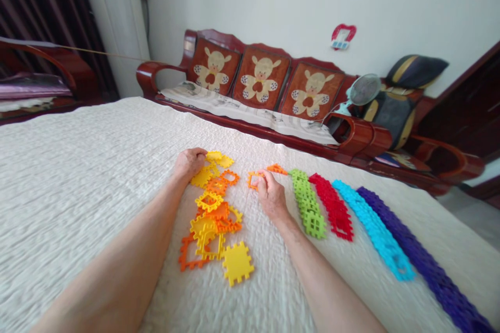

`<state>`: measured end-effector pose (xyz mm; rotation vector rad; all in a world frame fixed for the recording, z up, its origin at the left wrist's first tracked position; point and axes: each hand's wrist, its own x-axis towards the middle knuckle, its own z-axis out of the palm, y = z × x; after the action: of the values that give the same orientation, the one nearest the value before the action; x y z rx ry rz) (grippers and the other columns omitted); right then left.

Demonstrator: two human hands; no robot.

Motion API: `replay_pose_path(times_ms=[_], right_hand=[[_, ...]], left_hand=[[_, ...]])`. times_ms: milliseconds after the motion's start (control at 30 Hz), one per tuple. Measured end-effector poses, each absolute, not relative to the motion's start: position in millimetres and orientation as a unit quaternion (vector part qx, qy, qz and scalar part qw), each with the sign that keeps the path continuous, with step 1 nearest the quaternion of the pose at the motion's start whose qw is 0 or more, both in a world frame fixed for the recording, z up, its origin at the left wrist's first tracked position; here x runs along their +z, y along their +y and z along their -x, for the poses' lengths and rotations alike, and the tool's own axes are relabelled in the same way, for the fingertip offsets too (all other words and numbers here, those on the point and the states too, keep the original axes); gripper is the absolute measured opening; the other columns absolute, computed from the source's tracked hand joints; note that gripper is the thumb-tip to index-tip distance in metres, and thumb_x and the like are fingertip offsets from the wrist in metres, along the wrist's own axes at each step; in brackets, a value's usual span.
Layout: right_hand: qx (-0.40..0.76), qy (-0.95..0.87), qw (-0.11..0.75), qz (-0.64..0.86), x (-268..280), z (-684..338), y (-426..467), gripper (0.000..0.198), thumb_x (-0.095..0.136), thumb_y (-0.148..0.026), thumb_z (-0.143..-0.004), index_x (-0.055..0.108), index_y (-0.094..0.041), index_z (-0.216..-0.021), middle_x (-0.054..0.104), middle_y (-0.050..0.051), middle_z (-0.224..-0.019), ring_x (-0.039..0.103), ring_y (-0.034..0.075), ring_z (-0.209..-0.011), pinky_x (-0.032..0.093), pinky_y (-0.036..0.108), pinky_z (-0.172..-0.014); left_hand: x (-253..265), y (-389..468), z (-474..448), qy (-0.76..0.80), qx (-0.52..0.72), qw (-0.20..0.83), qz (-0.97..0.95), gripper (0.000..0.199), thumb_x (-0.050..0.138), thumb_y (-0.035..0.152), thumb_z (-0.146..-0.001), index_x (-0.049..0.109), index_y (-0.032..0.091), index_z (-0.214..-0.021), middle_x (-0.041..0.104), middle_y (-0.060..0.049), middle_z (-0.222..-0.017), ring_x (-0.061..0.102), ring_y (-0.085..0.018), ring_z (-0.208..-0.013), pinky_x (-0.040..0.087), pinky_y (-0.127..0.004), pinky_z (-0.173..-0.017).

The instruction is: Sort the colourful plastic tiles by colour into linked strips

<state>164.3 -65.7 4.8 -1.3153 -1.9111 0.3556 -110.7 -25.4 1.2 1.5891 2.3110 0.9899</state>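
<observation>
At the far end of a loose pile of yellow and orange interlocking plastic tiles, my left hand (190, 162) is curled, its fingertips pinching the edge of a yellow tile (213, 156). To the right of the pile, my right hand (272, 193) grips an orange square-framed tile (251, 180) between thumb and fingers. Just beyond that hand lies another orange piece (277, 169). Nearest me in the pile are a solid yellow tile (238, 263) and an open orange frame (184, 256). Several tiles in the pile overlap, partly hiding one another.
Right of my hand, rows of tiles run toward me: green (307, 200), red (335, 208), light blue (375, 229) and purple (414, 257). Everything lies on a white quilted cover (97, 166). Behind its far edge stand a wooden sofa (250, 125) and a small fan (365, 89).
</observation>
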Motion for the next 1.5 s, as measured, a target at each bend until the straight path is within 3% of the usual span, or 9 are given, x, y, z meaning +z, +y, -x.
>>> replay_pose_path(times_ms=[167,333,467,767,1000,1167,1267,1367,1500], right_hand=[[0.106,-0.741,0.377,0.546,2,-162,-63,0.04,0.042,-0.027,-0.087,0.058,-0.015,-0.122,0.071,0.011,-0.106,0.065,0.023,-0.098,0.048,0.033,-0.089],[0.077,-0.734,0.408,0.538,-6,-162,-58,0.048,0.044,-0.022,-0.082,0.049,-0.008,-0.128,0.058,0.02,-0.123,0.053,0.026,-0.118,0.04,0.041,-0.103],[0.088,-0.753,0.41,0.508,-8,-167,-55,0.052,0.046,-0.013,-0.075,0.05,-0.013,-0.126,0.054,0.017,-0.13,0.047,0.026,-0.126,0.035,0.044,-0.109],[0.108,-0.807,0.314,0.488,-1,-173,-56,0.054,0.054,-0.017,-0.071,0.053,-0.014,-0.124,0.06,0.015,-0.127,0.054,0.026,-0.12,0.04,0.041,-0.105],[0.056,-0.791,0.307,0.526,1,-161,-62,0.052,0.061,-0.039,-0.079,0.054,-0.01,-0.122,0.061,0.019,-0.119,0.055,0.03,-0.114,0.042,0.044,-0.101],[0.064,-0.794,0.297,0.526,3,-163,-60,0.041,0.056,-0.026,-0.078,0.058,-0.011,-0.115,0.063,0.017,-0.113,0.056,0.028,-0.11,0.043,0.043,-0.099],[0.099,-0.816,0.32,0.471,2,-171,-56,0.052,0.056,-0.016,-0.068,0.055,-0.014,-0.121,0.06,0.014,-0.123,0.053,0.026,-0.118,0.041,0.041,-0.104],[0.096,-0.813,0.339,0.464,1,-178,-54,0.061,0.057,-0.019,-0.065,0.051,-0.016,-0.126,0.054,0.013,-0.131,0.047,0.027,-0.125,0.037,0.044,-0.107],[0.083,-0.793,0.31,0.518,0,-182,-52,0.058,0.061,-0.03,-0.07,0.052,-0.015,-0.125,0.057,0.014,-0.124,0.053,0.028,-0.117,0.041,0.043,-0.102]], left_hand=[[0,-24,111,0.774,0.329,0.08,-0.534,0.038,0.044,0.025,-0.081,0.074,0.024,-0.105,0.075,-0.001,-0.1,0.068,-0.019,-0.089,0.051,-0.024,-0.081],[1,-23,111,0.778,0.323,0.081,-0.533,0.038,0.045,0.025,-0.08,0.074,0.025,-0.104,0.075,-0.001,-0.101,0.068,-0.019,-0.089,0.051,-0.024,-0.081],[0,-22,111,0.778,0.323,0.078,-0.533,0.038,0.045,0.026,-0.081,0.074,0.025,-0.105,0.075,-0.001,-0.1,0.068,-0.018,-0.09,0.051,-0.022,-0.08],[3,-25,110,0.78,0.318,0.081,-0.532,0.038,0.045,0.027,-0.082,0.074,0.025,-0.105,0.074,-0.002,-0.103,0.067,-0.02,-0.092,0.051,-0.025,-0.081],[5,-26,108,0.781,0.315,0.079,-0.533,0.037,0.044,0.026,-0.082,0.074,0.025,-0.105,0.074,-0.003,-0.106,0.067,-0.021,-0.095,0.051,-0.026,-0.084],[6,-28,107,0.779,0.317,0.081,-0.536,0.038,0.044,0.025,-0.083,0.074,0.024,-0.106,0.074,-0.004,-0.105,0.067,-0.021,-0.095,0.051,-0.026,-0.083],[6,-28,107,0.778,0.319,0.079,-0.535,0.037,0.046,0.025,-0.082,0.074,0.025,-0.105,0.074,-0.003,-0.103,0.067,-0.02,-0.095,0.05,-0.024,-0.085],[7,-27,107,0.78,0.317,0.077,-0.535,0.037,0.045,0.025,-0.082,0.075,0.025,-0.105,0.074,-0.003,-0.104,0.067,-0.02,-0.096,0.051,-0.026,-0.085],[7,-27,107,0.777,0.318,0.077,-0.537,0.039,0.043,0.024,-0.082,0.075,0.024,-0.105,0.074,-0.004,-0.105,0.067,-0.021,-0.096,0.051,-0.027,-0.085]])
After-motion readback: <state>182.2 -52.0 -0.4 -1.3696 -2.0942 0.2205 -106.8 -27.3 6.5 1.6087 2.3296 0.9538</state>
